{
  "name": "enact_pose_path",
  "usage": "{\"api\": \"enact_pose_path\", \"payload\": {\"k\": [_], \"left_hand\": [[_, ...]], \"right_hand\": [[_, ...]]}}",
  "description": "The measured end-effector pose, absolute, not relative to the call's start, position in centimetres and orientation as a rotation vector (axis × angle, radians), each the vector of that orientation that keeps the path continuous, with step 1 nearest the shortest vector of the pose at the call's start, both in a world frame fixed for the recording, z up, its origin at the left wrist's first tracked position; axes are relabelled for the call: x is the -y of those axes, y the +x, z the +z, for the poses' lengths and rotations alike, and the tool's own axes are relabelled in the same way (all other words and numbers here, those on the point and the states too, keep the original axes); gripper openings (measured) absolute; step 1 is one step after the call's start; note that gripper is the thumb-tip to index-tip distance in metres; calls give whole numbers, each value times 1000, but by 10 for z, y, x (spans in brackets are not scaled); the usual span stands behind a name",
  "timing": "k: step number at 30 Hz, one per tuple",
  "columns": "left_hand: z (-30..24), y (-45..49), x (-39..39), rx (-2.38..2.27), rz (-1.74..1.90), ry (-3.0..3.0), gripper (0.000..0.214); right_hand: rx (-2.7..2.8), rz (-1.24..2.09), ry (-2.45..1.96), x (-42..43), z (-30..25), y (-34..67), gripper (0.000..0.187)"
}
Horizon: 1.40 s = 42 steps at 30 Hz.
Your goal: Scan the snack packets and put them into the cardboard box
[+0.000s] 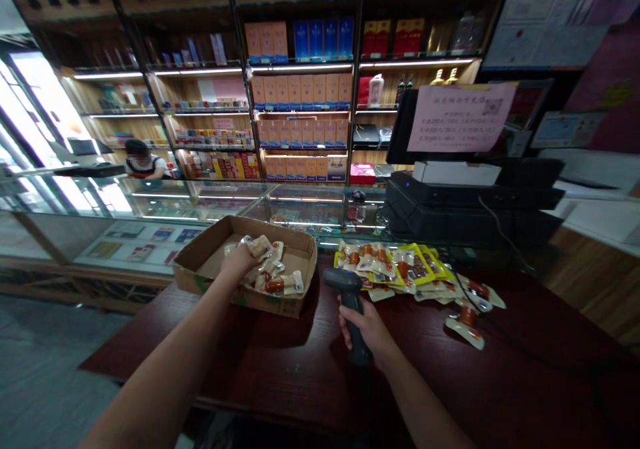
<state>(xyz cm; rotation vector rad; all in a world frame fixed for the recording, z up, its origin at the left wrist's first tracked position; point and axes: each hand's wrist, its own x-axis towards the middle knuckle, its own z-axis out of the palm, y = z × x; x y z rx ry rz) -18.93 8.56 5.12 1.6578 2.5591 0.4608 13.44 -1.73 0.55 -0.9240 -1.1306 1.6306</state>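
Note:
My left hand [239, 262] reaches into a shallow cardboard box [200, 282], its fingers closed on a clear-and-white snack packet [261, 245]. Other vacuum-sealed packets [276, 282] with reddish-brown food lie beside it in the box. Wrapped round the handle of a dark barcode scanner [354, 315] is my right hand [367, 329], which holds it upright above the table with its head pointing left. Behind the scanner, on the right, a pile of similar packets [380, 262] and yellow-edged packets [423, 265] is spread out. A single packet [467, 325] lies apart at the pile's right end.
The dark red wooden table [280, 369] carries the box and pile. A black cable [520, 349] crosses its right side. Behind are a glass display counter [240, 202] and a register with a monitor [405, 129]. Another person [143, 162] is at the far left, before stocked shelves.

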Motion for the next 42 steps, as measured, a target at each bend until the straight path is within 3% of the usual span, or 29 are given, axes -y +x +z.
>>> {"api": "enact_pose_path", "payload": {"k": [5,8,14,34,42], "left_hand": [[69,-164,-67,-2148,1074,1760,41],[59,-138,-58,-1768,1250,1757,39],[26,-112,-56,-1555,1181,1717,33],[23,-116,-59,-1551,1074,1757,27],[34,-100,-72,-1523,1309,1500,38]], "right_hand": [[1139,1619,-908,19,12,134,43],[1143,1595,-876,20,20,133,43],[1221,1541,-852,20,42,132,39],[1179,1560,-914,17,40,128,38],[1105,1500,-948,13,36,155,34]]}}
